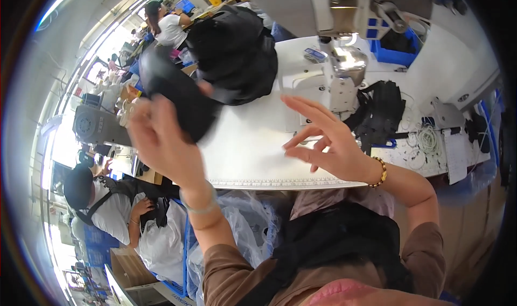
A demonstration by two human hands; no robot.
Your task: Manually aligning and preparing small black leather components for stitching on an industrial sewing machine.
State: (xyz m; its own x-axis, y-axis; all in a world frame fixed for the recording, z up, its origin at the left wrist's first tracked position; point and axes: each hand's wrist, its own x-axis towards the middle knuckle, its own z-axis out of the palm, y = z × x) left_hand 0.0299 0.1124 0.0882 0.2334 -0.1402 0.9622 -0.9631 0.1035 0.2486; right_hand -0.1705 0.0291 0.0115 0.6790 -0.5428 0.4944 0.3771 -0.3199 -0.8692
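Note:
My left hand (168, 144), smeared by motion, is raised over the left side of the white sewing table (247, 150). It grips a dark, curved piece of black fabric (186, 99), which is also blurred; some of its fingers are hidden by the cloth. My right hand (326, 144) hovers above the table just in front of the sewing machine head (344, 64). Its fingers are spread and nothing is in them. Behind the held piece stands a large heap of black fabric (234, 55) at the table's far left.
Right of the machine lie a bundle of black strips (385, 109) and a coil of pale cord (428, 139). A blue bin (398, 47) stands at the back right. Clear plastic bags (242, 225) hang below the front edge. A co-worker (124, 209) sits at the left.

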